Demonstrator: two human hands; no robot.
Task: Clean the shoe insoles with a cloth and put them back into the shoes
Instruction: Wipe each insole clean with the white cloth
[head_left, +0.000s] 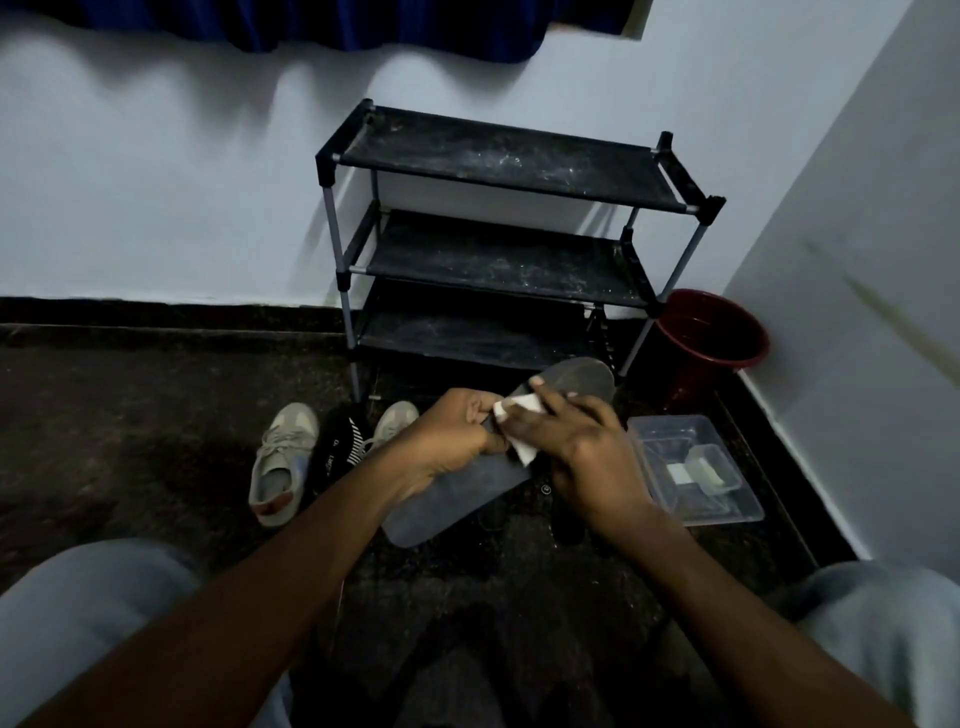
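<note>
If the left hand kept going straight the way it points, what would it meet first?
Likely the cloth under the right hand, just ahead of the left hand on the insole; depth is unclear.

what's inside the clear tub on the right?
The clear tub holds a smaller clear box with something pale in it, too dim to identify. The right hand covers the tub's left edge.

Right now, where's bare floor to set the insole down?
Bare: dark floor left of the grey sneakers, up to the skirting; also the rack's three shelves. Crowded: sneakers through to the clear box, and the bucket corner.
</note>
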